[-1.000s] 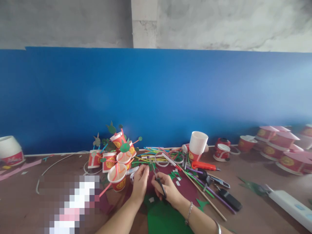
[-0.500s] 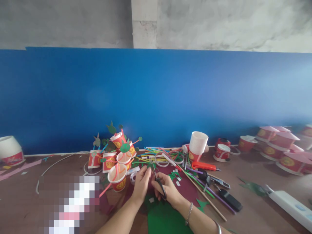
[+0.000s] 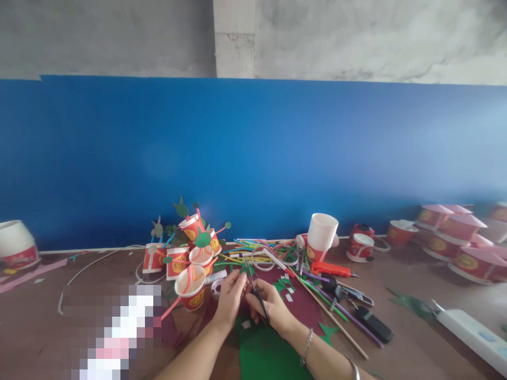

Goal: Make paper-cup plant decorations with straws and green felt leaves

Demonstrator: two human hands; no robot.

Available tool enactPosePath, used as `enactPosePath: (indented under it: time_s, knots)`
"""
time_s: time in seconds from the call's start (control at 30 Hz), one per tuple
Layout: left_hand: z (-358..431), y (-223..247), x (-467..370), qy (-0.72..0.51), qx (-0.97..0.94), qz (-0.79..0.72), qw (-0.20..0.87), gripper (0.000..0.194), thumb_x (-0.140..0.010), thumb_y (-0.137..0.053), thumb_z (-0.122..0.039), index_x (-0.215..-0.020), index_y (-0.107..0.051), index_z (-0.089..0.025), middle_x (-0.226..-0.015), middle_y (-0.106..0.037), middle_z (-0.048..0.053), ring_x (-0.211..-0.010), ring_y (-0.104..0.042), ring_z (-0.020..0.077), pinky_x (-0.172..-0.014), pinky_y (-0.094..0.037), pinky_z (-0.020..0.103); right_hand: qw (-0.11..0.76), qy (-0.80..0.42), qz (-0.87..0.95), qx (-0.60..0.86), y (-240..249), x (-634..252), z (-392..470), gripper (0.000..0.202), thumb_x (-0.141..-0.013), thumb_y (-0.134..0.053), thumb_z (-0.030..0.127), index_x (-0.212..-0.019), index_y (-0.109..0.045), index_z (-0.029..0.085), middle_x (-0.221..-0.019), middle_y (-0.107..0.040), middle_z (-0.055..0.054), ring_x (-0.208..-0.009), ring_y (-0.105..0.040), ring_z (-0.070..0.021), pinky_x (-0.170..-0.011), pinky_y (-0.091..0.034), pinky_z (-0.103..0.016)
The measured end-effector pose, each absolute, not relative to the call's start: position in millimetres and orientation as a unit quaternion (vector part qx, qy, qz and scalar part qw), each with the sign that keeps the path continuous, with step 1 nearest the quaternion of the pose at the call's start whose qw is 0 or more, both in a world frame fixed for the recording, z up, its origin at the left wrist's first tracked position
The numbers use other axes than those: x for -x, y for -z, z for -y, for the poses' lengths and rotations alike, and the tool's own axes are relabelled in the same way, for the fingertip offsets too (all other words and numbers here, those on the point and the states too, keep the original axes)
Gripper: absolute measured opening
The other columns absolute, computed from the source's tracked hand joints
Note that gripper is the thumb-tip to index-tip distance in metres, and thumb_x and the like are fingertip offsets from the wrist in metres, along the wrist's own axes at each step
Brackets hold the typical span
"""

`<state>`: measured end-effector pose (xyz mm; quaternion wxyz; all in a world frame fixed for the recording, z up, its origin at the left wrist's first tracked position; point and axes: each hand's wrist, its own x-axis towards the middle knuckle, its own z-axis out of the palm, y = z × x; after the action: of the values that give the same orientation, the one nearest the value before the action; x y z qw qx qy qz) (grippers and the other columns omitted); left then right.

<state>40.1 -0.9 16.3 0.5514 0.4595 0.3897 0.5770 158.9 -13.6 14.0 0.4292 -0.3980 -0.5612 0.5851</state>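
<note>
Left hand (image 3: 229, 300) moved nearer scissors (image 3: 259, 297), hold unclear; right hand (image 3: 275, 307) grips them; brown tabletop (image 3: 415, 343), blue panel (image 3: 253, 158) behind.

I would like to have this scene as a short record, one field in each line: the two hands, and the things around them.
Right hand: holds scissors with dark handles, blades pointing away from the person
Left hand: beside the blades; anything at its fingertips is too small to tell
Nearer the person: green sheet
Left of hands: red-and-white cups with straws and green cutouts
Right of hands: cup stack, orange tool
Background: blue panel
</note>
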Motion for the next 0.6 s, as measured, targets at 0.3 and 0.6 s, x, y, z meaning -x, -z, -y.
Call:
enactPosePath:
  time_s: [0.3,0.6]
  knots:
    - [1.5,-17.2,-40.5,-0.594,-0.432,-0.378,0.563,0.037,-0.066,-0.066,-0.047,-0.06,-0.044,-0.017,-0.057,-0.043,-0.006,-0.054,-0.041,0.0088,-0.054,-0.035,0.02,0.423,-0.567,0.577,0.409,-16.3,-159.2,15.3,0.033,-0.069,-0.067,0.044,-0.076,-0.05,0.017,-0.042,-0.048,0.009,-0.033,-0.038,-0.0055,-0.033,-0.032,-0.016]
    - [0.0,-12.8,-39.3,-0.598,-0.434,-0.367,0.565,0.035,-0.07,-0.065,-0.044,-0.062,-0.045,-0.017,-0.057,-0.043,-0.006,-0.056,-0.039,0.0088,-0.056,-0.034,0.02,0.424,-0.566,0.576,0.41,-16.6,-158.9,15.6,0.029,-0.07,-0.066,0.041,-0.074,-0.049,0.017,-0.04,-0.047,0.009,-0.031,-0.037,-0.0048,-0.032,-0.03,-0.015]
